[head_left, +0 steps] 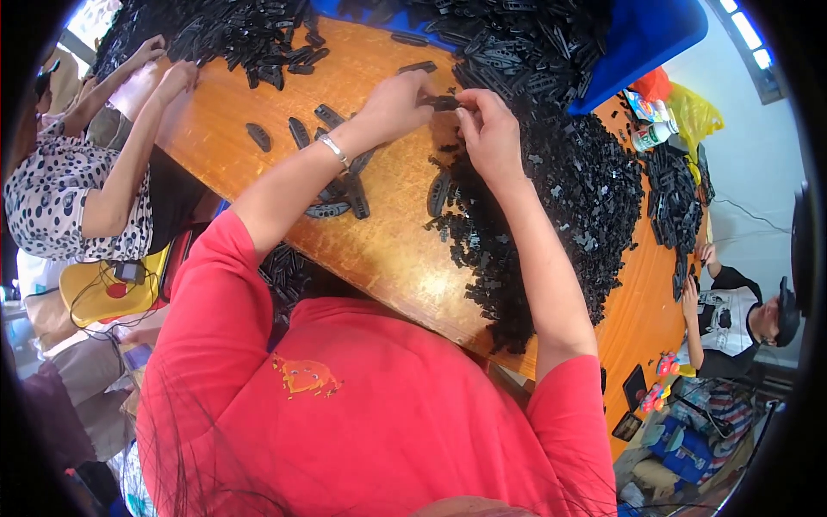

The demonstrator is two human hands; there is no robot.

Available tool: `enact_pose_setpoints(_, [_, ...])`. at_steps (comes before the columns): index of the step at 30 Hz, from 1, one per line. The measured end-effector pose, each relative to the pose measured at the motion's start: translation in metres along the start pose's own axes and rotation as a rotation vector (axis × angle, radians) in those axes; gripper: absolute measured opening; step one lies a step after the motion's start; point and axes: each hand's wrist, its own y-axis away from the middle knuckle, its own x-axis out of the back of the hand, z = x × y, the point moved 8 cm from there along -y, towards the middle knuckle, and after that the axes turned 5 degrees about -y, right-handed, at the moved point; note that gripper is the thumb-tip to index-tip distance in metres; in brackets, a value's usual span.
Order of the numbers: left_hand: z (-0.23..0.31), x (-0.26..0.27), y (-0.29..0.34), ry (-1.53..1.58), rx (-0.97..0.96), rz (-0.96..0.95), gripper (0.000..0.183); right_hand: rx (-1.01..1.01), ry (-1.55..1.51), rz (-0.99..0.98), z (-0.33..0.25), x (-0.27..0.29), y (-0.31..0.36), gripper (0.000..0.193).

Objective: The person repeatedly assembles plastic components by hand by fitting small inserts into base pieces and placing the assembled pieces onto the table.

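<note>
Both my hands meet over the far middle of the wooden table. Between their fingertips is a small black plastic part [444, 103]. My left hand [403, 105] pinches its left end, and my right hand [491, 129] grips the right end with thumb and fingers. Fingers cover much of the part. Under my left forearm lie several long black plastic pieces [357, 196] with ribbed, hollow shapes. One more long piece [438, 193] rests alone below my right hand. A wide heap of tiny black parts [568, 189] spreads beneath and beyond my right forearm.
A blue bin [663, 43] full of long black pieces stands at the far right. More pieces pile up [233, 34] at the far left, where a person in a spotted top [77, 189] works. Another person [732, 319] sits at right, near a white bottle [653, 135] and a yellow bag [693, 116].
</note>
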Motion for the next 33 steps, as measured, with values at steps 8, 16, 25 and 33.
enact_pose_setpoints(8, [0.019, 0.020, 0.018, 0.574, -0.035, -0.025, 0.025, 0.288, 0.146, 0.127, -0.054, 0.006, 0.007, 0.014])
enact_pose_setpoints(16, [0.029, 0.035, 0.026, 0.601, -0.021, -0.034, 0.029, 0.275, 0.033, 0.154, -0.056, 0.009, 0.009, 0.016])
enact_pose_setpoints(25, [0.030, 0.030, 0.024, 0.691, -0.014, -0.063, 0.032, 0.213, -0.001, 0.170, -0.054, 0.014, 0.009, 0.018])
enact_pose_setpoints(33, [0.033, 0.031, 0.026, 0.743, -0.029, -0.065, 0.032, 0.257, 0.001, 0.120, -0.066, 0.009, 0.004, 0.018])
